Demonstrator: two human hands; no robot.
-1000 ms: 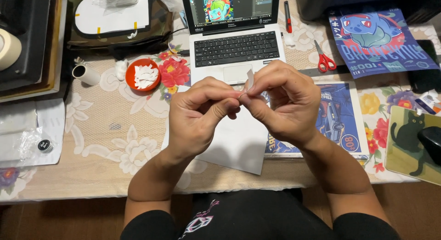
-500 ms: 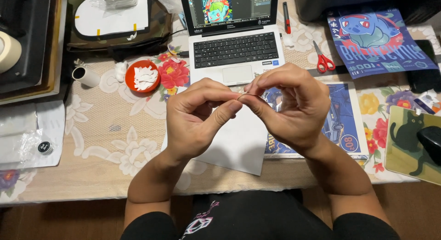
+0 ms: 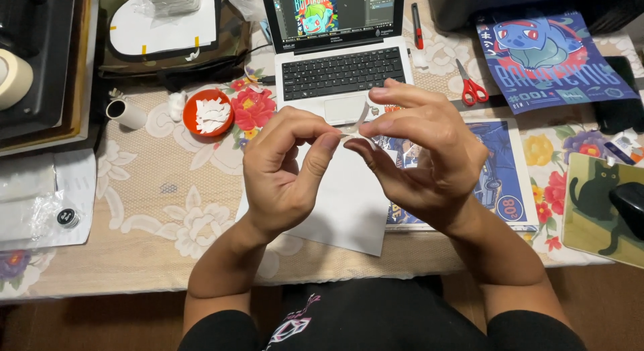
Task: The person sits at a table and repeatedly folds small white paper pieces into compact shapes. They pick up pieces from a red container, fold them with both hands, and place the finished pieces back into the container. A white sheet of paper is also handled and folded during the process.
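Since 1 second ago both hands have drawn slightly apart, and the right hand's fingers have fanned open above the pinch. Left hand pinches one end of a small pale strip between thumb and forefinger, the other fingers curled in. Right hand pinches the other end with thumb and forefinger, its remaining 3 fingers spread wide. That strip hangs in the air between the 2 hands, just above a white sheet of paper lying on the floral tablecloth. Beyond the hands sits an open laptop; a red dish of white scraps lies to its left, red-handled scissors to its right. A printed card lies under the right wrist.
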